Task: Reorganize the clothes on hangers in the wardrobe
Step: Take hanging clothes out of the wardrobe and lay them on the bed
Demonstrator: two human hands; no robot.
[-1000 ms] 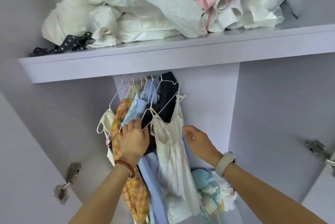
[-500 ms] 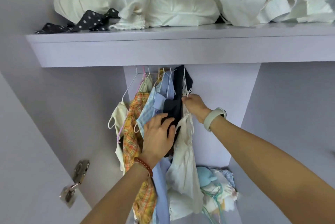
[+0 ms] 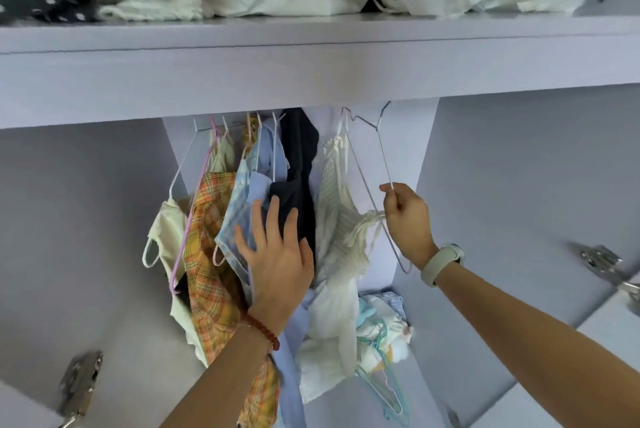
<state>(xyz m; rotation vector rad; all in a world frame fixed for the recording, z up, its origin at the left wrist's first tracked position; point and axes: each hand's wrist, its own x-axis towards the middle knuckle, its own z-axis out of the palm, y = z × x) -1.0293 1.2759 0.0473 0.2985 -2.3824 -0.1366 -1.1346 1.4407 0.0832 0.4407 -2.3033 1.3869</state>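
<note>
White hanger (image 3: pixel 382 164) in right fingers (image 3: pixel 393 201)

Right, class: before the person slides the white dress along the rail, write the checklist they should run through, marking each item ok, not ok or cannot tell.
1. Right hand grips the white wire hanger: ok.
2. Left hand holds the other hanging clothes aside, fingers flat: ok.
3. Gap open between the black garment and the white dress: ok.
4. Hanger hook seated on the rail: cannot tell, hidden behind the shelf.
5. Dress straps on the hanger: cannot tell.
</note>
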